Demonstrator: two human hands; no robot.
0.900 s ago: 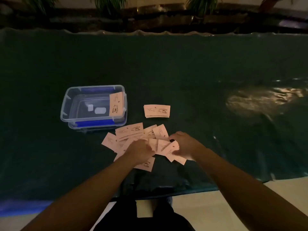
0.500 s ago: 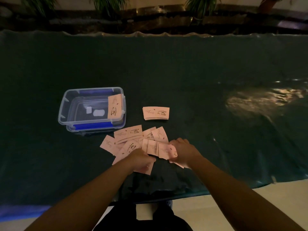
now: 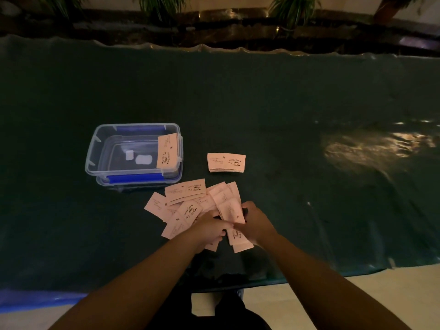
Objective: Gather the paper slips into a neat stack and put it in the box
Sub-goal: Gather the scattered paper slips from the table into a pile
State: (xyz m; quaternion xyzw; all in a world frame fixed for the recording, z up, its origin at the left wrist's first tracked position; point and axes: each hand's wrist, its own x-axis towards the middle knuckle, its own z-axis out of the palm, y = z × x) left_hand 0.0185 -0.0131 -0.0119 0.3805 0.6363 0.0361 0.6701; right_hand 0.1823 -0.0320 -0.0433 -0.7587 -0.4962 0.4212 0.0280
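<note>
Hands together, clutching paper slips on dim green tablecloth; planters beyond

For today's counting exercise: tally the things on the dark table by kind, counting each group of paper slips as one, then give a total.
Clear plastic box: 1
Neat stack of slips: 1
Loose pile of slips: 1
Slips leaning inside the box: 1
Hands: 2, left hand, right hand
Total: 6

Pink slips fanned beside clear box (one stack squared).
</note>
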